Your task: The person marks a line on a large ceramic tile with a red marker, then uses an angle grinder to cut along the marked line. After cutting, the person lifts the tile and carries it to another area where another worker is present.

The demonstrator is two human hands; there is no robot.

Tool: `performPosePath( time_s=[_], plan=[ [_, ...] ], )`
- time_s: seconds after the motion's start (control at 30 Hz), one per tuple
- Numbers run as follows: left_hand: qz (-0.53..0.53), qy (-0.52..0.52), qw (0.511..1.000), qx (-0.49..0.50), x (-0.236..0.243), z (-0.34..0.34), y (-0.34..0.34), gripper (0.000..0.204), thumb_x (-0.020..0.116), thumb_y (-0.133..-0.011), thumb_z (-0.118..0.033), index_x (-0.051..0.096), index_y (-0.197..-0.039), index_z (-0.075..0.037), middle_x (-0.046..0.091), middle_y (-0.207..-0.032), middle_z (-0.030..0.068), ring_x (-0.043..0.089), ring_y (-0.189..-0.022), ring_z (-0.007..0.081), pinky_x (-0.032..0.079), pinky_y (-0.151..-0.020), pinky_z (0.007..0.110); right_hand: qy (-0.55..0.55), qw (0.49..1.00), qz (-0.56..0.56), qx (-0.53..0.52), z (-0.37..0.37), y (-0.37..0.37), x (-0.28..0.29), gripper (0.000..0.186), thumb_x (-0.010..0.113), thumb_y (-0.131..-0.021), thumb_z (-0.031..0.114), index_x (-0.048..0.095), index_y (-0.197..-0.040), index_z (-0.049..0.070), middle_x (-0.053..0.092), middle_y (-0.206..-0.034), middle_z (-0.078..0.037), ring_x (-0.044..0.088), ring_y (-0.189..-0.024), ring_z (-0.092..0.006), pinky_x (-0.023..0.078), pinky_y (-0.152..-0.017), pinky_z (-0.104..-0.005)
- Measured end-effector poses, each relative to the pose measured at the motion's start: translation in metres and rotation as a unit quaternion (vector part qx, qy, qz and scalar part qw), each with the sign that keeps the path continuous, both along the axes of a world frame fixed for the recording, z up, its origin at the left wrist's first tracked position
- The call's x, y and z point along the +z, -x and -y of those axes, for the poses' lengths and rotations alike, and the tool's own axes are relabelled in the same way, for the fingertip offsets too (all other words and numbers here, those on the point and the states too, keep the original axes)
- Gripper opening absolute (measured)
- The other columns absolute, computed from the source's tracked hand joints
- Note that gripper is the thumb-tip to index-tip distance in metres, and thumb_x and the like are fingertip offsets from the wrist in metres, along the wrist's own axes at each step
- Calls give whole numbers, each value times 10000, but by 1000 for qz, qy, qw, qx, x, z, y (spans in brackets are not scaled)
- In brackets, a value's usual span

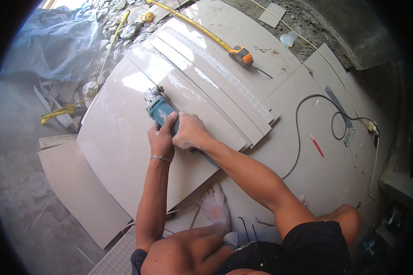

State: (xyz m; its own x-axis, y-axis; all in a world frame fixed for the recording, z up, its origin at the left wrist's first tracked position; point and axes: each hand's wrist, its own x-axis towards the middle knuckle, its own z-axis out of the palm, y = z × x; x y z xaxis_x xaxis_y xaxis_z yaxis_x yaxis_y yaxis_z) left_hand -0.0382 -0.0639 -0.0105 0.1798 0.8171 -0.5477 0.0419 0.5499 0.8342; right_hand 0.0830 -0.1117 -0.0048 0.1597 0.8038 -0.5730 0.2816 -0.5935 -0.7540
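Observation:
My left hand (161, 141) and my right hand (191, 132) are both closed round the body of a teal angle grinder (160, 109). The left thumb lies along its top, and the right fingers wrap the grip from the other side. The grinder's metal head and disc point away from me, over a large beige tile (119, 133). A thin straight line runs across the tile up to the disc. Whether the disc touches the tile or spins, I cannot tell. Cut tile strips (206, 87) lie beyond on the right, one with a grid-patterned back.
An orange and black tape measure (241, 55) lies at the far side with its yellow blade out. To the right are a black power cord (299, 133), a metal square (339, 107) and a red pencil (316, 145). Stone rubble (128, 31) and blue plastic sheeting (55, 43) lie far left.

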Motion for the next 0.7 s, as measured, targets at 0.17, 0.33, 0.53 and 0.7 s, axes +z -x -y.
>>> performPosePath(
  time_s=[0.17, 0.33, 0.53, 0.7],
  plan=[
    [-3, 2, 1000, -5, 1, 9, 1, 422, 828, -942, -183, 645, -1186, 109, 729, -1070, 154, 735, -899, 203, 601, -808, 326, -11, 1000, 3, -9, 11, 2, -2, 549, 756, -724, 128, 583, -1194, -96, 713, -1113, -335, 710, -1104, -475, 584, -968, -470],
    [-7, -7, 1000, -13, 1, 18, 1, 409, 821, -947, -177, 649, -1189, 104, 732, -1072, 143, 733, -900, 193, 598, -817, 320, -9, 1000, -4, -3, 21, 0, -3, 560, 768, -718, 124, 575, -1198, -88, 712, -1109, -336, 707, -1102, -482, 582, -966, -475],
    [-16, -13, 1000, -17, 3, 34, 0, 389, 808, -960, -187, 657, -1179, 98, 731, -1059, 130, 728, -886, 186, 594, -802, 322, -20, 1000, -8, -12, 36, 1, -4, 573, 778, -722, 131, 574, -1209, -90, 714, -1097, -337, 707, -1093, -485, 582, -960, -481],
    [-22, -17, 999, -17, 5, 48, -2, 376, 806, -963, -193, 662, -1164, 90, 729, -1044, 118, 726, -868, 182, 595, -780, 324, -19, 999, -18, -20, 50, -1, -1, 562, 789, -726, 136, 586, -1197, -92, 719, -1077, -337, 710, -1077, -489, 583, -953, -484]
  ],
)
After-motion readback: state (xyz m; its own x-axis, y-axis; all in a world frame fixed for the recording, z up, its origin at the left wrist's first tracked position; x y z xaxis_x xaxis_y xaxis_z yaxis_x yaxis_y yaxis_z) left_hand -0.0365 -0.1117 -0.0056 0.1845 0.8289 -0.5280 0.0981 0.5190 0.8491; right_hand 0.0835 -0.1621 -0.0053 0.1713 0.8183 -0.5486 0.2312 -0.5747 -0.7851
